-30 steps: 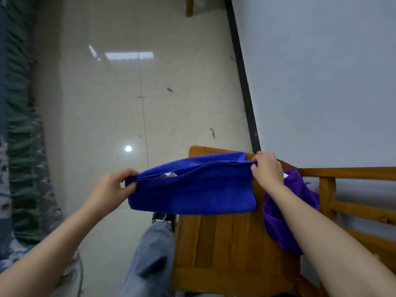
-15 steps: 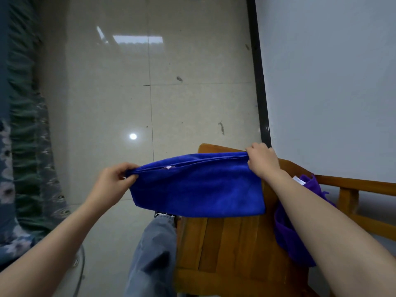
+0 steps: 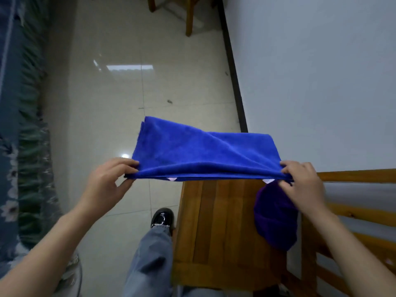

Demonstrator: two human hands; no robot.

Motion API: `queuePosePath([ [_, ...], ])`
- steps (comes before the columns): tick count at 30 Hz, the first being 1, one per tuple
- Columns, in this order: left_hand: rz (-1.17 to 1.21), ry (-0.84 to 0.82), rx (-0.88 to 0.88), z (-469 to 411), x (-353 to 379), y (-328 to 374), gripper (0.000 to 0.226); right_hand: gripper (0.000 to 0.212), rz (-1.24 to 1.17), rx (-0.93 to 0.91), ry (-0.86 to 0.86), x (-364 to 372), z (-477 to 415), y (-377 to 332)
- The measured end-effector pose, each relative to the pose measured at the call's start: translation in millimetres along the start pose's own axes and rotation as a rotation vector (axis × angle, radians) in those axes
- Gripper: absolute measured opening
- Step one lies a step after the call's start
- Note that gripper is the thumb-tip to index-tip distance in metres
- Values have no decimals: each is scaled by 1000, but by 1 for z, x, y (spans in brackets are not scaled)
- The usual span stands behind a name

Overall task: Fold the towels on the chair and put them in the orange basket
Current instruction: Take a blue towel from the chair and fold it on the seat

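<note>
Half a second ago the blue towel (image 3: 205, 151) hung down like a curtain from its top edge. Now it has swung up and away and lies nearly level in the air, its far edge lifted over the floor (image 3: 120, 93) and the far end of the chair (image 3: 214, 221).

The left hand (image 3: 107, 185) pinches the near left corner, fingers on top and thumb beneath. The right hand (image 3: 302, 185) pinches the near right corner with curled fingers. The layers at the near edge look doubled, so at least one fold seems to be made. How many layers each pinch holds is hard to tell, since the edge is seen end on.

The flick probably means the cloth is being shaken flat for another fold, or for laying on the seat, so folding is under way and not finished.

A purple towel (image 3: 276, 219) lies bunched on the right of the seat, unfolded, just below the right hand. The orange basket is not in view, so putting the towels away is some way off.
</note>
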State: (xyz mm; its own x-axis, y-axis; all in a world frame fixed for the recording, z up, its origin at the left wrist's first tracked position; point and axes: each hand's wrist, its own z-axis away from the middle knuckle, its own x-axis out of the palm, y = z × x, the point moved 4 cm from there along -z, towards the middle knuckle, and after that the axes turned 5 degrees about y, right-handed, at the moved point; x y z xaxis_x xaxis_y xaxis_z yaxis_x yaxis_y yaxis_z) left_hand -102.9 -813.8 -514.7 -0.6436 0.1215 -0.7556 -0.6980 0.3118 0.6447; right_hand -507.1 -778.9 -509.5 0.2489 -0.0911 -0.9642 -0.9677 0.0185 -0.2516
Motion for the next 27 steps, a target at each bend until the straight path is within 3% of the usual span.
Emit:
queuePosePath([
  [2, -65, -18, 5, 12, 19, 13, 21, 15, 79, -1, 49, -10, 19, 5],
  [4, -125, -112, -6, 35, 55, 17, 16, 27, 179, 36, 28, -10, 45, 13],
  [8, -241, -583, -35, 107, 164, 27, 24, 31, 331, 282, -171, 21, 119, 41],
  [11, -380, -817, -95, 150, 212, 45, 26, 19, 235, 656, -339, 51, 172, 60],
  [15, -509, -1073, -186, 180, 234, 57, 42, 18, -82, 910, -294, 74, 186, 71],
  [18, -503, -1070, -159, 179, 231, 52, 47, 17, -301, 1127, -176, 72, 177, 74],
  [20, -472, -899, -95, 165, 228, 47, 43, 26, -336, 1153, -125, 70, 171, 72],
  [22, -436, -862, -129, 150, 223, 43, 39, 42, -291, 1144, -169, 70, 166, 71],
  [25, -498, -828, -200, 137, 224, 27, 54, 23, -261, 1114, -213, 65, 160, 62],
  [27, -506, -807, -260, 129, 223, 24, 53, 13, -180, 999, -142, 55, 154, 44],
])
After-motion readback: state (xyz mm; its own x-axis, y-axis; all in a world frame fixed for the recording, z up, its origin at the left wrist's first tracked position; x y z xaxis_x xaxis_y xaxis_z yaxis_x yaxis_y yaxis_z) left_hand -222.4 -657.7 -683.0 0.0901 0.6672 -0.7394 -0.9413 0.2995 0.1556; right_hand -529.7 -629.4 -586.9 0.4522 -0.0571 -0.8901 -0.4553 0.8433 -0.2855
